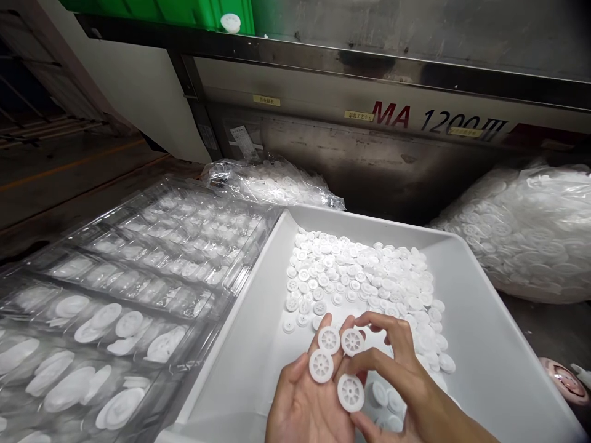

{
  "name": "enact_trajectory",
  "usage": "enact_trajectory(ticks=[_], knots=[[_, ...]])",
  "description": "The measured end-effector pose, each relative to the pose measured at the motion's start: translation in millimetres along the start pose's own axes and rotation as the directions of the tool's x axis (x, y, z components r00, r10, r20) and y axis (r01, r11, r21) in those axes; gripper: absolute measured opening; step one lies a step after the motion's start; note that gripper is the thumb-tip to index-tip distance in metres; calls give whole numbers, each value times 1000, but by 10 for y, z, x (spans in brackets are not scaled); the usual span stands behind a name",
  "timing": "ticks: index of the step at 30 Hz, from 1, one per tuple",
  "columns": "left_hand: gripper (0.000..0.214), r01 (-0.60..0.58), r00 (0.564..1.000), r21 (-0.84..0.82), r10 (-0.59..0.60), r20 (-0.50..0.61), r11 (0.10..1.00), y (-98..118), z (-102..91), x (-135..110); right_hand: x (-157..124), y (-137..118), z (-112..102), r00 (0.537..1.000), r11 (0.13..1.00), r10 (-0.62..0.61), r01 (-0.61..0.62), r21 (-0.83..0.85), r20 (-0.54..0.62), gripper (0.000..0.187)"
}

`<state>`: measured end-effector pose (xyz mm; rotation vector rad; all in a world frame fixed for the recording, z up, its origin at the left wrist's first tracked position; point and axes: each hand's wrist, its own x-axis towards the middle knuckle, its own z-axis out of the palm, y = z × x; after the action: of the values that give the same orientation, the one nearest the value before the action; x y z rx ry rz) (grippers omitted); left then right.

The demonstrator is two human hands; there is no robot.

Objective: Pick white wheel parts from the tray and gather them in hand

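Observation:
My left hand [305, 400] lies palm up over a white bin [489, 344], with several white spoked plastic wheels [321, 365] resting on its fingers and palm. My right hand [397, 369] comes in from the right, fingers curled, pinching one wheel [353, 341] at the left hand's fingertips; another wheel [351, 392] lies under its thumb. A heap of the same white wheels [364, 277] fills the far middle of the bin, beyond both hands.
Clear plastic blister trays [138, 271] holding white wheels are stacked to the left. Clear bags of wheels lie at the back [277, 181] and at the right [521, 227]. A grey machine panel marked MA 1200 [438, 120] stands behind.

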<state>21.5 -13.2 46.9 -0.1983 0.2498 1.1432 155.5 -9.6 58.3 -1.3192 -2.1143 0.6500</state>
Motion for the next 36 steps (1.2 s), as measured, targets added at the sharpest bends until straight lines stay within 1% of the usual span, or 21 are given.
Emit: enact_trajectory(ticks=[6, 11, 14, 18, 21, 24, 29, 33, 36], knots=[[50, -21, 1000, 21, 22, -7, 1000, -7, -30, -3, 4, 0, -36, 998, 996, 61, -62, 72, 18, 26], [50, 3, 1000, 6, -2, -27, 1000, 8, -51, -2, -12, 51, -34, 993, 987, 115, -111, 120, -23, 29], [52, 31, 999, -11, -31, -20, 999, 17, -66, 3, -13, 76, -21, 992, 986, 115, -108, 127, -51, 30], [55, 27, 1000, -20, -26, 16, 999, 9, -77, 11, -6, 99, -11, 989, 983, 122, -108, 146, -90, 30], [56, 24, 999, 1, -24, 32, 1000, -1, -74, 11, -5, 122, -14, 990, 979, 115, -99, 176, -82, 32], [57, 19, 999, 25, -20, 43, 1000, -4, -68, 7, -6, 135, -12, 994, 984, 87, -75, 159, -67, 35], [59, 21, 998, 20, -23, 59, 1000, -4, -57, 4, 0, 96, 14, 983, 983, 108, -84, 162, -150, 30], [59, 24, 998, 6, -24, 61, 1000, -2, -54, 4, 0, 74, 15, 979, 979, 118, -87, 185, -163, 31], [59, 34, 998, -4, -33, 53, 999, 8, -54, 0, -12, 69, 6, 971, 964, 174, -134, 230, -163, 34]])
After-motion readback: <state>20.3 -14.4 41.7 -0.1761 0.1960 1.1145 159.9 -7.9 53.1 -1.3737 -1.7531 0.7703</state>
